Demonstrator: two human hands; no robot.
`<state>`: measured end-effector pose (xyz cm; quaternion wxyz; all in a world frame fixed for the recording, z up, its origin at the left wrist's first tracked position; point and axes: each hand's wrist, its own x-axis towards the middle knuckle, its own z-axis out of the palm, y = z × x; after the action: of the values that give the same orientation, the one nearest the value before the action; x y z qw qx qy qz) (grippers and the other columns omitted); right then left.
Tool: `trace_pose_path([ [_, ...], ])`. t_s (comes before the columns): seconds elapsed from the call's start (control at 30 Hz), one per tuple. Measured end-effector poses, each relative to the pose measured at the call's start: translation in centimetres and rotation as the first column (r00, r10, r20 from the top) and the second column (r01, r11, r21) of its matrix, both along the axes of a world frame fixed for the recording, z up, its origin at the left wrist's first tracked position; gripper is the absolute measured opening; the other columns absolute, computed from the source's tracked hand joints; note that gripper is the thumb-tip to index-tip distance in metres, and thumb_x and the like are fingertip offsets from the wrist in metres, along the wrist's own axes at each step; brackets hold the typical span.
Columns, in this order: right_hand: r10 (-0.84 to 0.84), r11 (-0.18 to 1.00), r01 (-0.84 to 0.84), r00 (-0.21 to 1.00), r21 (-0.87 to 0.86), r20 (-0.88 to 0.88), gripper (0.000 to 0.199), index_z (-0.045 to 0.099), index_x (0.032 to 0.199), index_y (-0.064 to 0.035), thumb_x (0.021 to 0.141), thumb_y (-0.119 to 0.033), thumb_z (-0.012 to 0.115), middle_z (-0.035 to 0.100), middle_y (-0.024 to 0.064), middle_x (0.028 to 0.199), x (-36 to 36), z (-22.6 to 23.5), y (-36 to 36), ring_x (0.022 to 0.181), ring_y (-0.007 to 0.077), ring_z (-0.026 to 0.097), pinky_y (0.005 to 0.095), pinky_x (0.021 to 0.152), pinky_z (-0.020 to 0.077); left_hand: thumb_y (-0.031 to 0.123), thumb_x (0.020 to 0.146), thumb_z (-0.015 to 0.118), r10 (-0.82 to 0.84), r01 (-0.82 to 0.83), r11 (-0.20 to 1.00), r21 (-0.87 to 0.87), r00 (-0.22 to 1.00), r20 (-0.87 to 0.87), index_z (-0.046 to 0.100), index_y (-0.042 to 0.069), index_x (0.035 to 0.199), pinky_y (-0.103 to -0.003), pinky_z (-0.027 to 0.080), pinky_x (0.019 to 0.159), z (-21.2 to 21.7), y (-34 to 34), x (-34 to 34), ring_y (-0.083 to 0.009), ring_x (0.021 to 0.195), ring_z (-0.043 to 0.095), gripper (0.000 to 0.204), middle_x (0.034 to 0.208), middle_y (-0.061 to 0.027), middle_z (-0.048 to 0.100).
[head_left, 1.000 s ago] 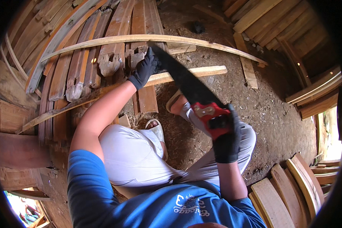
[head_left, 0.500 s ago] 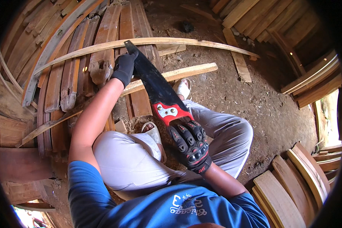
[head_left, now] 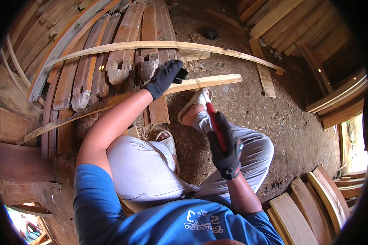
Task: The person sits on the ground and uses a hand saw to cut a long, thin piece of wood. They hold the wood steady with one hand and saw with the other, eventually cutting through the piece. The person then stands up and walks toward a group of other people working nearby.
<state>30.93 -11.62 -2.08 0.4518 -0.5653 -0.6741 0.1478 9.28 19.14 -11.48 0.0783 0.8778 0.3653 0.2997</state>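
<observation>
My right hand [head_left: 225,149], in a black and red padded glove, is closed around the red handle of a handsaw [head_left: 212,116] over my right shin. The saw is turned on edge, so its blade hardly shows. My left hand [head_left: 166,78], in a dark glove, is held over a pale wooden strip [head_left: 210,80], thumb and fingers apart with nothing seen between them. Whether it touches the strip I cannot tell. That strip slants across several brown planks [head_left: 158,108]. Beyond it, a longer thin strip [head_left: 151,44] also crosses the planks.
Curved boards are piled at the far left [head_left: 53,24]. More boards [head_left: 292,20] lean at the far right, and cut pieces [head_left: 294,212] lie at the near right. My sandalled feet [head_left: 198,102] rest on the dirt floor [head_left: 290,143] beside the planks.
My left hand has let go of the saw's tip and moved right, over the near strip. My right hand has raised and turned the saw from flat to edge-on.
</observation>
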Motion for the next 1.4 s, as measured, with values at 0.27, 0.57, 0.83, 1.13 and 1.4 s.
trace_pose_path([
  [0.27, -0.159, 0.971, 0.109, 0.96, -0.215, -0.232, 0.047, 0.059, 0.145, -0.0021, 0.102, -0.02, 0.065, 0.066, 0.0228, 0.138, 2.5, -0.6, 0.6, 0.127, 0.0348, 0.066, 0.0421, 0.105, 0.0518, 0.06, 0.082, 0.079, -0.026, -0.146, 0.957, -0.249, 0.816, -0.577, 0.04, -0.002, 0.154, -0.046, 0.038, 0.12, 2.7, -4.3, 3.1, -0.0417, 0.143, 0.048, 0.102, 0.151, -0.0286, 0.051],
  [0.57, -0.148, 0.951, 0.073, 0.961, -0.301, -0.235, 0.048, 0.057, 0.146, -0.0031, 0.103, -0.022, 0.064, 0.065, 0.0223, 0.139, 1.7, -1.0, -0.3, 0.129, 0.0362, 0.065, 0.0426, 0.106, 0.0506, 0.035, 0.081, 0.074, 0.154, -0.33, 0.915, -0.234, 0.818, -0.554, 0.076, 0.009, 0.11, -0.05, 0.058, 0.095, -3.2, -3.0, 5.5, -0.0398, 0.112, 0.07, 0.039, 0.118, -0.0213, 0.072],
  [0.83, -0.142, 0.941, 0.054, 0.959, -0.333, -0.245, 0.048, 0.056, 0.148, -0.0064, 0.102, -0.019, 0.065, 0.066, 0.0201, 0.139, 1.5, -1.3, -1.7, 0.13, 0.0343, 0.065, 0.0427, 0.106, 0.0513, 0.033, 0.08, 0.075, 0.208, -0.271, 0.959, -0.079, 0.868, -0.451, 0.075, 0.011, 0.105, -0.05, 0.058, 0.091, -5.0, -2.5, 5.0, -0.0372, 0.105, 0.073, 0.034, 0.112, -0.0173, 0.074],
  [1.13, -0.192, 0.942, 0.097, 0.942, -0.321, -0.277, 0.045, 0.06, 0.144, -0.0054, 0.102, -0.021, 0.065, 0.068, 0.0203, 0.136, 1.5, -0.6, -2.6, 0.128, 0.0348, 0.066, 0.0427, 0.105, 0.0517, 0.027, 0.085, 0.066, 0.151, -0.254, 0.954, -0.158, 0.865, -0.478, 0.072, 0.01, 0.112, -0.05, 0.057, 0.094, -4.0, -3.1, 5.3, -0.0392, 0.109, 0.071, 0.032, 0.116, -0.0203, 0.072],
  [1.4, -0.186, 0.934, 0.107, 0.961, -0.342, -0.206, 0.045, 0.059, 0.143, -0.0042, 0.103, -0.025, 0.064, 0.066, 0.0215, 0.137, 1.9, -0.5, -3.6, 0.129, 0.0356, 0.064, 0.0433, 0.107, 0.0503, 0.021, 0.084, 0.065, 0.163, -0.247, 0.963, -0.106, 0.849, -0.503, 0.072, 0.009, 0.112, -0.049, 0.058, 0.092, -5.7, -2.8, 6.1, -0.0394, 0.107, 0.071, 0.031, 0.116, -0.0206, 0.072],
])
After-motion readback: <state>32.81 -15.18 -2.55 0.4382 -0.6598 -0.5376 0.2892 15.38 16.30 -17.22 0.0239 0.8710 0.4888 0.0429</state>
